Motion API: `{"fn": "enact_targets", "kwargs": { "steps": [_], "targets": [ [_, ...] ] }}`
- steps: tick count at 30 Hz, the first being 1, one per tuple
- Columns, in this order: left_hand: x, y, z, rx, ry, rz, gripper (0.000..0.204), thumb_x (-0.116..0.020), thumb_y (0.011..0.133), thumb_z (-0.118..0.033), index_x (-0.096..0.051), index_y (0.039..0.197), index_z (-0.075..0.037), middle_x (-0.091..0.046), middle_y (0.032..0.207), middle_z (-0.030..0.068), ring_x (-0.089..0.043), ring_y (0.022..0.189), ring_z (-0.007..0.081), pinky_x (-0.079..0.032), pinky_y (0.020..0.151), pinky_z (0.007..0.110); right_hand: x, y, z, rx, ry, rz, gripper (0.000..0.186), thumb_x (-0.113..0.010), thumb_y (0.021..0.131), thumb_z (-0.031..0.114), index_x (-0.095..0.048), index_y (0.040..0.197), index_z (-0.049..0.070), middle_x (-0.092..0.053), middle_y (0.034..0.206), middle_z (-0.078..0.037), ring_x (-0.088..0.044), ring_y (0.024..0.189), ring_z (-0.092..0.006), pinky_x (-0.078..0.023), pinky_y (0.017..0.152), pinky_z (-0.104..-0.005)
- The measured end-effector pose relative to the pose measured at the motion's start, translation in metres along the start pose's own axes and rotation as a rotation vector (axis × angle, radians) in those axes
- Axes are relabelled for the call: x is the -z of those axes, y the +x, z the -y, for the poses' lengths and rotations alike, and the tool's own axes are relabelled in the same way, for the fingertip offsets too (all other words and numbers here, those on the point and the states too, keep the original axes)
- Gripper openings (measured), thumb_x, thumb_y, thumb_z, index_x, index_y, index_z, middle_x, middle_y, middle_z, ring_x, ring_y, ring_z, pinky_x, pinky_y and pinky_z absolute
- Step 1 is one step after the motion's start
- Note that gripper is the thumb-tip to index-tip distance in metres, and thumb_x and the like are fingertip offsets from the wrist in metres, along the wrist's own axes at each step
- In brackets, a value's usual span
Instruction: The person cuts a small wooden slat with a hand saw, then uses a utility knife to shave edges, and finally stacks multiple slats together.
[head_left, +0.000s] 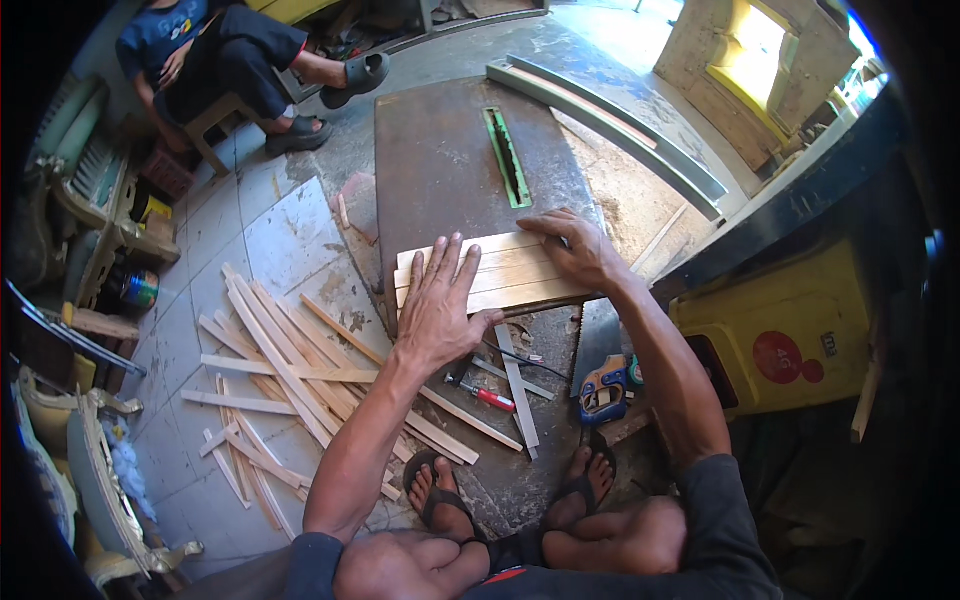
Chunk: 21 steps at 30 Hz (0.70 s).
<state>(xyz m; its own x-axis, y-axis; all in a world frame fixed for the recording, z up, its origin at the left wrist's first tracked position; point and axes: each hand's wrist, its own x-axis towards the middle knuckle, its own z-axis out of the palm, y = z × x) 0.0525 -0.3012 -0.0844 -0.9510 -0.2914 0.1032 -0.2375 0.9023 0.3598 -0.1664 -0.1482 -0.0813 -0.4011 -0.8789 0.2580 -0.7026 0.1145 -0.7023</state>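
Observation:
Several pale wooden strips (508, 272) lie side by side at the near edge of a dark saw table (430, 165). My left hand (436, 310) rests on their left part, its fingers stretched out and spread over the wood and its thumb towards the near edge. Curled around the right end of the same strips, my right hand (578, 252) grips them, with some of its fingertips hidden. Beyond the strips, a green-edged slot (507, 158) runs through the table top.
Loose wooden strips (300, 365) are heaped on the floor at left. A handsaw (600, 350) and a red-handled tool (494, 399) lie below the table. A long metal rail (620, 130) sits at the far right, near a yellow container (780, 330). Another person (235, 60) sits at far left.

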Motion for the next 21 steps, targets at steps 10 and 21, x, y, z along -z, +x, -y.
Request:
{"fn": "enact_targets", "kwargs": {
  "steps": [10, 21],
  "targets": [
    [-0.005, -0.002, -0.001, -0.029, 0.039, -0.017, 0.095, -0.073, 0.088, -0.053, -0.036, 0.160, -0.004, -0.030, 0.165, 0.0272, -0.024, 0.156, 0.0409, -0.011, 0.129, 0.054, 0.006, -0.040, -0.020, -0.291, -0.149, -0.394, 0.027, -0.062, 0.093, 0.013, -0.079, 0.113, 0.009, -0.075, 0.111, -0.013, -0.063, 0.102, -0.0339, -0.049, 0.099, -0.0408],
    [-0.008, -0.002, 0.004, -0.072, 0.035, -0.044, 0.092, -0.075, 0.088, -0.050, -0.039, 0.159, -0.005, -0.035, 0.164, 0.0249, -0.029, 0.155, 0.0399, -0.016, 0.127, 0.055, 0.001, -0.039, -0.023, -0.316, -0.046, -0.389, 0.026, -0.061, 0.095, 0.013, -0.079, 0.114, 0.010, -0.076, 0.114, -0.012, -0.064, 0.105, -0.0318, -0.050, 0.098, -0.0398]
  ]
}}
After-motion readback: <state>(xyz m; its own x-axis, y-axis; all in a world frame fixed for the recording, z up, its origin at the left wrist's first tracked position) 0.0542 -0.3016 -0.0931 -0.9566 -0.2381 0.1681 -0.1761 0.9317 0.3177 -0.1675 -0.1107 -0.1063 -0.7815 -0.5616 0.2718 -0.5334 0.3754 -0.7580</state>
